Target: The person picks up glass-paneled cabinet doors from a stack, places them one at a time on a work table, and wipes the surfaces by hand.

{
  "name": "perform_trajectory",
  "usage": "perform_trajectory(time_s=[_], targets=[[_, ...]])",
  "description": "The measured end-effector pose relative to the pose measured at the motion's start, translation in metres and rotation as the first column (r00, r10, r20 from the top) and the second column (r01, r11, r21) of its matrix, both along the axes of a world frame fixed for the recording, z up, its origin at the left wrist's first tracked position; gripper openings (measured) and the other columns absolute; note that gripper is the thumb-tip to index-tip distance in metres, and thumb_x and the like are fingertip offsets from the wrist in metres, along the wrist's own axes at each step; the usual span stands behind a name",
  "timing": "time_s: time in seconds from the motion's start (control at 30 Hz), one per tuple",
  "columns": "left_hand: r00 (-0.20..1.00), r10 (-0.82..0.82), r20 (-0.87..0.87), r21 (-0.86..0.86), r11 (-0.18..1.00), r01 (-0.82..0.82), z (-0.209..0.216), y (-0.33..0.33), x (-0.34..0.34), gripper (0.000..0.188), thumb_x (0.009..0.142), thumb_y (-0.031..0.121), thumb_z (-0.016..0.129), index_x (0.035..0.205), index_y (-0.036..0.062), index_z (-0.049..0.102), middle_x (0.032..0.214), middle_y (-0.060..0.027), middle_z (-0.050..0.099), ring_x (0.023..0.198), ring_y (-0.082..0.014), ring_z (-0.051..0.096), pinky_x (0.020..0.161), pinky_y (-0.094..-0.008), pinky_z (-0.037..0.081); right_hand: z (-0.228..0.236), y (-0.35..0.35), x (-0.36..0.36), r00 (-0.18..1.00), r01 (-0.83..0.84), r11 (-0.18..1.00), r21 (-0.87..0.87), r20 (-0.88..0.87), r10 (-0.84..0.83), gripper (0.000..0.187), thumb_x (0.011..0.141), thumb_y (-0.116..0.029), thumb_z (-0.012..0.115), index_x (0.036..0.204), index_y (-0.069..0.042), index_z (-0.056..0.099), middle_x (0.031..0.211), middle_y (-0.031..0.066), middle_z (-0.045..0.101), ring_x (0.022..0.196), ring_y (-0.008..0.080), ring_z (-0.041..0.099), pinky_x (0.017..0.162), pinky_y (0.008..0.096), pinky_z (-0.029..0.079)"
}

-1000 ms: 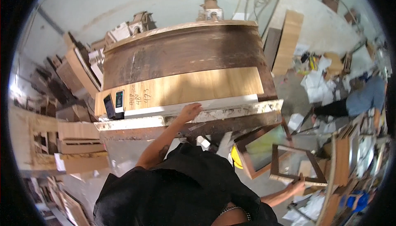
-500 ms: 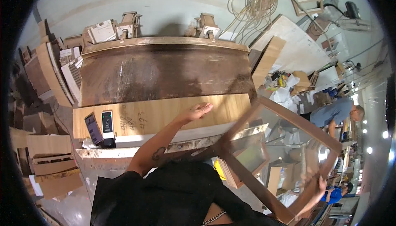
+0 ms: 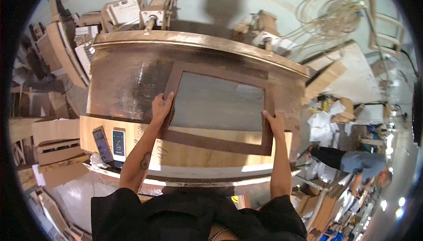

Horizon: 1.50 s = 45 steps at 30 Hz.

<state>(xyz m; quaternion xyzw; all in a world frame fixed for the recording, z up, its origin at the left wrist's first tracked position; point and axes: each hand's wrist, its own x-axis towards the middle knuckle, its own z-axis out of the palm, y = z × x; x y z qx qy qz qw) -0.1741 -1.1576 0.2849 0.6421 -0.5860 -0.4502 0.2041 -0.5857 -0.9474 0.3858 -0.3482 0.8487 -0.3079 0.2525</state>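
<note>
My left hand [image 3: 162, 107] is closed round the left side of a brown wooden frame [image 3: 211, 141], thumb on its face. My right hand [image 3: 275, 123] grips the opposite side of it. Inside the frame is a see-through pane [image 3: 216, 102], glass by its look. The frame is slightly tilted over the worn metal bed [image 3: 123, 82] and overlaps the light wooden board [image 3: 238, 156] on the near side. Whether it rests there or hangs just above, I cannot tell. Handwritten marks on the board are partly covered by my left forearm.
A phone [image 3: 102, 144] and a white device with a dark screen [image 3: 118, 145] stand at the board's left end. A metal rail [image 3: 198, 40] with clamp cylinders [image 3: 156, 12] bounds the far side. Coiled hose [image 3: 328, 18] hangs on the wall. Another person [image 3: 359, 161] bends at the right.
The frame has swung from my right side to over the metal bed in front of me. My left hand, open and empty before, now holds its left side.
</note>
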Motion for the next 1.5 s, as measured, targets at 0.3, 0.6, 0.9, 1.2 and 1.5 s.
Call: perform_trajectory(time_s=[0.3,0.6,0.9,1.2,1.5], targets=[[0.764,0.084,0.640,-0.314,0.936,0.160,-0.037,-0.077,-0.053,0.080,0.089,0.060,0.041,0.139,-0.0022,0.035,0.149,-0.0272,0.019,0.139,-0.0417,0.013,0.108,-0.0612,0.007,-0.129,-0.113,-0.035,0.923,-0.025,0.980,0.199,-0.372,0.099,0.085,0.084,-0.062,0.052,0.137,0.003,0.038,0.146,0.0284,0.025,0.136,0.0406,0.023,0.111,0.0504,0.019],[0.727,0.105,0.679,-0.368,0.905,0.213,-0.049,-0.041,-0.050,0.077,0.093,0.058,0.031,0.144,0.0001,0.024,0.153,-0.0138,0.019,0.142,-0.0292,0.012,0.113,-0.0539,0.005,-0.153,-0.075,-0.020,0.821,-0.116,0.992,0.048,-0.557,0.123,0.070,0.095,-0.046,0.040,0.135,0.011,0.032,0.144,0.0292,0.028,0.136,0.0410,0.024,0.112,0.0482,0.018],[0.681,0.097,0.726,-0.303,0.934,0.191,-0.039,-0.038,-0.051,0.074,0.093,0.057,0.031,0.145,0.0041,0.025,0.154,-0.0086,0.017,0.143,-0.0248,0.011,0.114,-0.0503,0.005,-0.133,-0.080,-0.007,0.800,-0.098,0.992,0.074,-0.588,0.123,0.065,0.096,-0.042,0.040,0.138,0.006,0.031,0.143,0.0276,0.030,0.135,0.0401,0.028,0.111,0.0479,0.022],[0.634,0.097,0.767,-0.253,0.954,0.161,-0.040,-0.039,-0.048,0.077,0.091,0.063,0.029,0.147,0.0090,0.020,0.155,-0.0047,0.015,0.143,-0.0207,0.011,0.115,-0.0471,0.005,-0.140,-0.081,-0.008,0.768,-0.093,0.989,0.117,-0.623,0.146,0.064,0.096,-0.042,0.038,0.142,0.002,0.028,0.144,0.0239,0.032,0.136,0.0368,0.028,0.112,0.0462,0.021],[0.653,0.057,0.755,-0.252,0.945,0.209,-0.041,-0.038,-0.056,0.077,0.091,0.062,0.030,0.147,0.0087,0.022,0.155,-0.0033,0.014,0.143,-0.0199,0.010,0.115,-0.0469,0.005,-0.136,-0.074,-0.012,0.741,-0.046,0.982,0.181,-0.653,0.155,0.065,0.096,-0.042,0.036,0.142,0.002,0.026,0.145,0.0227,0.031,0.136,0.0358,0.028,0.112,0.0453,0.022]])
